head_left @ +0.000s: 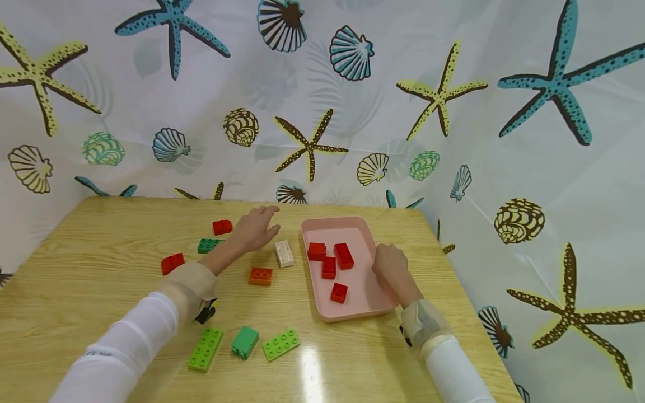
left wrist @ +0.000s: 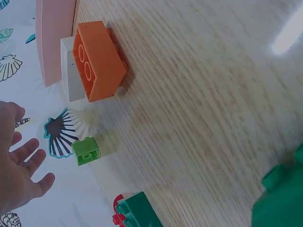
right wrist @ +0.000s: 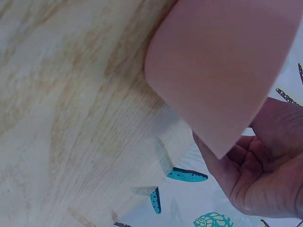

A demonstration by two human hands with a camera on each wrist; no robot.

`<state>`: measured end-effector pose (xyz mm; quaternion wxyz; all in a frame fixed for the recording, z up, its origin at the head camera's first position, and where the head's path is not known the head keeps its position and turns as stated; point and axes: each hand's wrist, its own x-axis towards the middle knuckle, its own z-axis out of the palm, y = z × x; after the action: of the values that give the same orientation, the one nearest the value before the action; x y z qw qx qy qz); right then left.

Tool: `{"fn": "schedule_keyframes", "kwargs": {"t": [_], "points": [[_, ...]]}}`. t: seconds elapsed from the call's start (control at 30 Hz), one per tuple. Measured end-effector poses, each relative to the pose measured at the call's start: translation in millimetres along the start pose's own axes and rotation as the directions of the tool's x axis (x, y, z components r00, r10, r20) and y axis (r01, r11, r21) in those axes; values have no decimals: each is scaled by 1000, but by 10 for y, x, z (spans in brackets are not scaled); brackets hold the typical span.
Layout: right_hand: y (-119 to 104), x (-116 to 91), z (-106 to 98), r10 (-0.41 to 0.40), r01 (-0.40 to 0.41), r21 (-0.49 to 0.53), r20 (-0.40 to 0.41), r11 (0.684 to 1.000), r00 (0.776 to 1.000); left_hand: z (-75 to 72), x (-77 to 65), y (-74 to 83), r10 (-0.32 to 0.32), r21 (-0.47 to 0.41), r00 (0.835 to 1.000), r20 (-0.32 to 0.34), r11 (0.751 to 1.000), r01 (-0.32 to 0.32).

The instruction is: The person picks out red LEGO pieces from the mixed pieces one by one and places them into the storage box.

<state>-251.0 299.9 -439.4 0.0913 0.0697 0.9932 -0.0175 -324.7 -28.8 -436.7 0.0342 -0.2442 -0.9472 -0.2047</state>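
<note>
My left hand hovers over the table with its fingers spread and nothing in them. Near it lie a white brick, an orange brick, a dark green brick and a red brick. A small light green brick shows in the left wrist view; the hand hides it in the head view. With fingers curled over the right rim, my right hand grips a pink tray. Several red bricks lie inside that tray.
Toward the front are two long light green bricks and a teal-green brick. Another red brick sits left of the left forearm. A patterned cloth hangs behind the wooden table.
</note>
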Motion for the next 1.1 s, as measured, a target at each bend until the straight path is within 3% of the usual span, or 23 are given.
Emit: {"fn": "schedule_keyframes", "kwargs": {"t": [0.23, 0.53, 1.1], "points": [[9, 20, -16, -3, 3, 3, 7, 1000, 1000, -41, -54, -139, -27, 13, 1000, -3, 1000, 27], [46, 45, 13, -46, 46, -6, -42, 999, 998, -88, -117, -295, -31, 22, 1000, -3, 999, 31], [30, 39, -18, -21, 21, 0, 1, 1000, 1000, -181, -232, -693, -85, 92, 996, -6, 992, 85]]}}
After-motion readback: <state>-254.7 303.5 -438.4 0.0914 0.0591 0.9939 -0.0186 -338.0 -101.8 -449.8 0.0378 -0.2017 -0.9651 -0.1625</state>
